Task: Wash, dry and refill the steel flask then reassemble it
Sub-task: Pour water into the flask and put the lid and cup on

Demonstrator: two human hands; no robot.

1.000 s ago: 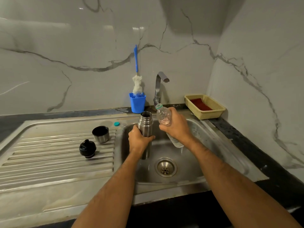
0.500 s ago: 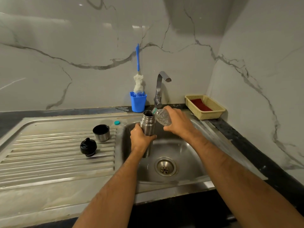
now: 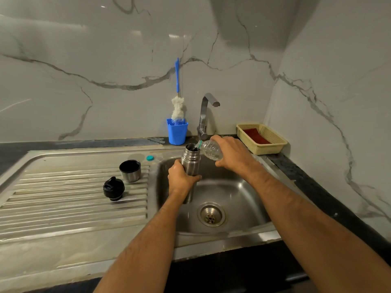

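Over the sink basin point(image 3: 239, 193), my left hand point(image 3: 181, 179) grips the open steel flask point(image 3: 190, 160) upright around its middle. My right hand point(image 3: 233, 154) holds a clear plastic bottle point(image 3: 210, 149) tipped sideways, its neck at the flask's mouth. On the ribbed drainboard point(image 3: 63, 199) to the left stand the flask's steel cup point(image 3: 130, 170), mouth up, and its black stopper point(image 3: 113, 188). A small teal bottle cap point(image 3: 150, 158) lies near the basin's back left corner.
The tap point(image 3: 206, 115) rises behind the flask, no water running from it. A blue holder point(image 3: 177, 132) with a bottle brush point(image 3: 177, 106) stands left of it. A cream basket point(image 3: 262, 138) with a red cloth sits on the dark counter at right. Marble walls close the corner.
My right hand has tilted the plastic bottle from nearly upright to sideways and brought its neck to the flask's mouth. The flask stays gripped in my left hand.
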